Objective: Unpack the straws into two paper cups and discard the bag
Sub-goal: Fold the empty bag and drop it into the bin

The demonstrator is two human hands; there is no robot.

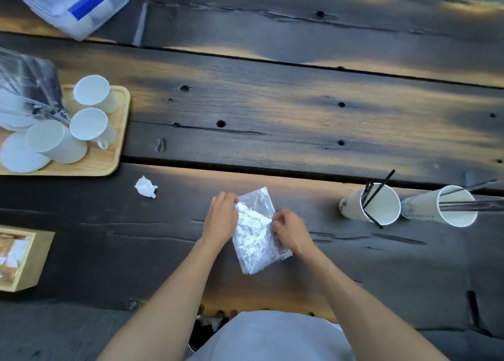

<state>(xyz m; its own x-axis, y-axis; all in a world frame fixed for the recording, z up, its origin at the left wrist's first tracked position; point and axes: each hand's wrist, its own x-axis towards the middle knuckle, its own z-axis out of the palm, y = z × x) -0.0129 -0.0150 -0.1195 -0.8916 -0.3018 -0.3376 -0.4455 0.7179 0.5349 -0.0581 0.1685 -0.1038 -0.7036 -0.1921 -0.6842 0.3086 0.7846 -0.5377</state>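
Note:
A crinkled clear plastic bag (257, 233), folded flat, lies on the dark wooden table in front of me. My left hand (221, 217) pinches its upper left edge. My right hand (290, 231) grips its right edge. To the right stand two white paper cups. The nearer cup (372, 206) holds a few black straws (377, 190). The farther cup (443, 207) holds several dark straws (474, 205) that stick out to the right.
A wooden tray (120, 131) at the left carries white cups, lids and a bagged bundle of straws (26, 87). A crumpled white paper scrap (146, 187) lies near it. A clear lidded box (73, 3) sits far left, a wooden box (23, 259) near left.

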